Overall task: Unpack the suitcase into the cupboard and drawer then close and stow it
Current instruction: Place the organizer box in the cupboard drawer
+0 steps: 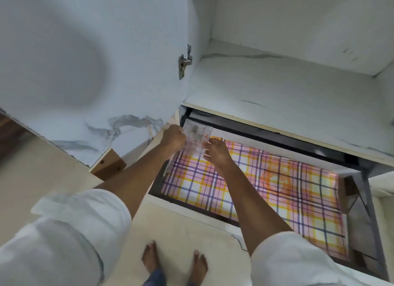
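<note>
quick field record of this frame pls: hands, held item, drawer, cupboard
left hand: grips the left edge of the clear packet
right hand: pinches the packet's right edge
clear packet: flat, transparent, held over the drawer's back-left corner; contents too blurred to tell
drawer: pulled open, floor covered by a plaid liner
cupboard shelf: white marbled surface above the drawer
cupboard door: swung open on the left, hinge visible
suitcase: not in view

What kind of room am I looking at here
Probably a bedroom or dressing area at a built-in wardrobe: an open cupboard door on a hinge, a bare shelf, and a pulled-out drawer lined with plaid paper.
</note>
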